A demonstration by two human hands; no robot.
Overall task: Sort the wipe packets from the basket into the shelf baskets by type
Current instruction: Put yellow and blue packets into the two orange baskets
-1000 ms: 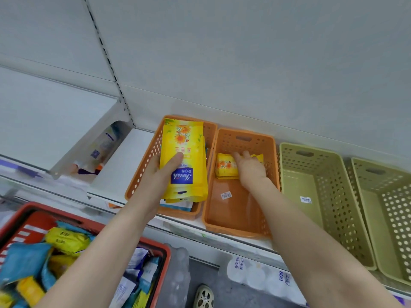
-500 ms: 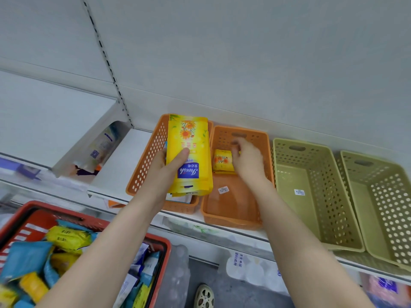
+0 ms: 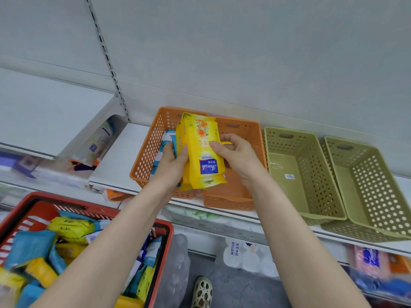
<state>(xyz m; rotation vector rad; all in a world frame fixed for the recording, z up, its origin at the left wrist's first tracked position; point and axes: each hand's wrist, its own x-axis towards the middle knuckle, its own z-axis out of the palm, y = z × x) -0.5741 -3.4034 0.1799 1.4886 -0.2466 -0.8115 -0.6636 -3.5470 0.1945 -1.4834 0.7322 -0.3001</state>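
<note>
Red basket [image 3: 165,227], nearest, lower left: it holds loose packets [image 3: 69,227], yellow and blue mixed, unsorted.

Above it, both hands are on a stack of yellow packets [image 3: 201,152]. The stack is held upright over the shelf [image 3: 117,161], in front of where the two orange baskets meet. The left hand [image 3: 172,165] grips the stack's left edge, thumb on its face. The right hand [image 3: 238,156] pinches the right edge.

A blue-and-white packet [image 3: 166,138] shows behind the left hand. Whether it is held or lying in the left orange basket [image 3: 149,152] cannot be told. The right orange basket [image 3: 242,125] is largely hidden by the right hand. Two green baskets [image 3: 320,187] stand further right, with no packets seen in them.

Judgement: the packets are light, soft, glossy pouches, likely to slide on one another. A stack is best clamped across both long edges at mid-height, not by the crimped ends.
</note>
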